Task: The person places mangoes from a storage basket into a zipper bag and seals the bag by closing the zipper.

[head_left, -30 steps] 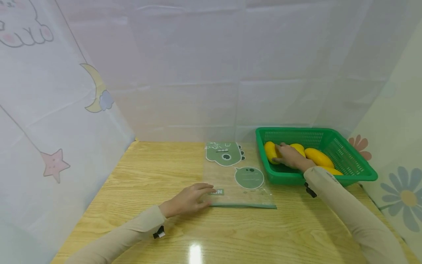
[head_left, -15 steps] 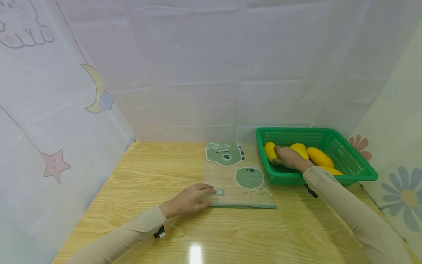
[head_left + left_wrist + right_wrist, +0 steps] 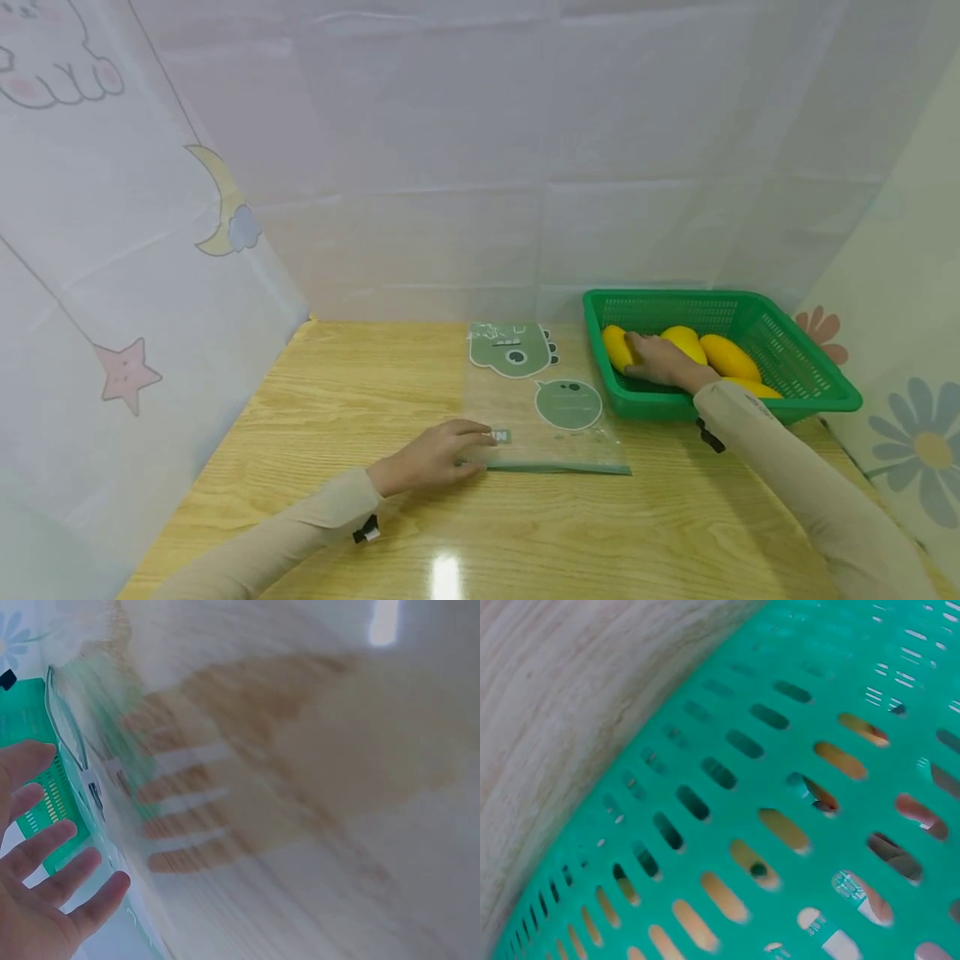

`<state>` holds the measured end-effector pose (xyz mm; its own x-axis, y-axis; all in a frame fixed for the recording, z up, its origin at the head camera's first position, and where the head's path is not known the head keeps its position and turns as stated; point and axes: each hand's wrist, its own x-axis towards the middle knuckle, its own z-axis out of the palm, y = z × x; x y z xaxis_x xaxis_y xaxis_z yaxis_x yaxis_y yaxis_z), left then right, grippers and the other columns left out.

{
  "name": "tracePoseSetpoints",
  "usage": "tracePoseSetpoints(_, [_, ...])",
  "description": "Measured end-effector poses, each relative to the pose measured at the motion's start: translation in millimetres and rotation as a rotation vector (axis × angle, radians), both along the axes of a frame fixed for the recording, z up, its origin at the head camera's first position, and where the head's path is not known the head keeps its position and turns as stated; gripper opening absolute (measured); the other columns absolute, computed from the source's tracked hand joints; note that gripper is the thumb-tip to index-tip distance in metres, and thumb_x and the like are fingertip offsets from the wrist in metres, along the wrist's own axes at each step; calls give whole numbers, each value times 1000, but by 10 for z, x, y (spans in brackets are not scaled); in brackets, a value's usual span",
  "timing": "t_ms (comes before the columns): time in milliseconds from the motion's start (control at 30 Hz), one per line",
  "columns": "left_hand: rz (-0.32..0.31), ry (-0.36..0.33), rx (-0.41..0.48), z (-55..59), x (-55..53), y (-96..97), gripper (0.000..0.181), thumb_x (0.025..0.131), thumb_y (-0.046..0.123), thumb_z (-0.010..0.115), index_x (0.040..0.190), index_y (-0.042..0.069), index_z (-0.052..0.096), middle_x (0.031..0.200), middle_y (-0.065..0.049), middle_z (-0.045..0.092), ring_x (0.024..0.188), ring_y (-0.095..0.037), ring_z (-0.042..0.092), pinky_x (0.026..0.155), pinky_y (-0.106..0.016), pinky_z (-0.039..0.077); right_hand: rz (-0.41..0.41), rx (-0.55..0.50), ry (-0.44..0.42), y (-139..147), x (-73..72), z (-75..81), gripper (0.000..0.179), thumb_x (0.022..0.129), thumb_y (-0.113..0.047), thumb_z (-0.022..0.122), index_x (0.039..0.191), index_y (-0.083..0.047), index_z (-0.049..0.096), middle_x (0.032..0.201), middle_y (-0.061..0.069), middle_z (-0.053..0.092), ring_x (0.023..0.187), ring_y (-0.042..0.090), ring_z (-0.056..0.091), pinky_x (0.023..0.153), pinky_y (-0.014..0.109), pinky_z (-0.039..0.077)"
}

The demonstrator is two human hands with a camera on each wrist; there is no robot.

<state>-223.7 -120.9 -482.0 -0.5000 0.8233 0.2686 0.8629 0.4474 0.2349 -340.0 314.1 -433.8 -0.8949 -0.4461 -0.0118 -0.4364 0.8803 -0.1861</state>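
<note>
In the head view my right hand [image 3: 662,360] reaches over the front of the green basket [image 3: 652,407] and grips the right side of a yellow mango [image 3: 615,347] at its left end. Behind and beside that hand lie several other mangoes [image 3: 729,357], partly covered by the hand and sleeve. My left hand [image 3: 431,454] lies by the lower left corner of a clear zip bag [image 3: 567,405] with green cartoon prints, fingers loosely extended and holding nothing. The left wrist view shows spread fingers [image 3: 45,859]. Through the slots of the basket wall [image 3: 727,802], only bits of hand and yellow fruit appear.
The wooden table [image 3: 360,367] reflects a lamp near its front edge. A pale sheet wall [image 3: 420,208] stands behind the bag and basket, with printed side walls left and right.
The gripped mango has tilted and sunk slightly against the basket's left end, and the mangoes beside the right hand have shifted a little to the right. The left hand has hardly moved.
</note>
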Motion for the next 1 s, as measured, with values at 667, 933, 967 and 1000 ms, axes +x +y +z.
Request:
tracePoseSetpoints(667, [-23,95,17,-42,14,100,30,90,28,74,117,14,71,109,0,67,99,-16,60,93,-35,50,17,-63,19,6,22,-51,61,95,-20,66,136,15,35,91,17,62,74,25,58,69,46,50])
tracePoseSetpoints(933, [27,23,-24,-48,20,108,24,94,22,70,117,14,70,111,1,68,101,-13,62,91,-28,50,10,-62,8,11,41,-60,62,95,-19,66,137,14,34,89,15,61,72,23,56,68,45,49])
tracePoseSetpoints(967, [29,14,-25,-52,18,107,24,94,21,69,117,14,70,111,1,68,100,-12,62,91,-26,50,7,-60,6,12,40,-63,63,95,-19,66,137,14,34,88,14,61,71,23,56,67,44,49])
tracePoseSetpoints(1000, [29,9,-22,-59,14,107,23,94,20,69,117,14,70,112,1,69,100,-11,62,90,-25,50,6,-58,3,15,37,-66,63,96,-20,66,138,14,34,87,13,60,70,23,55,67,44,48])
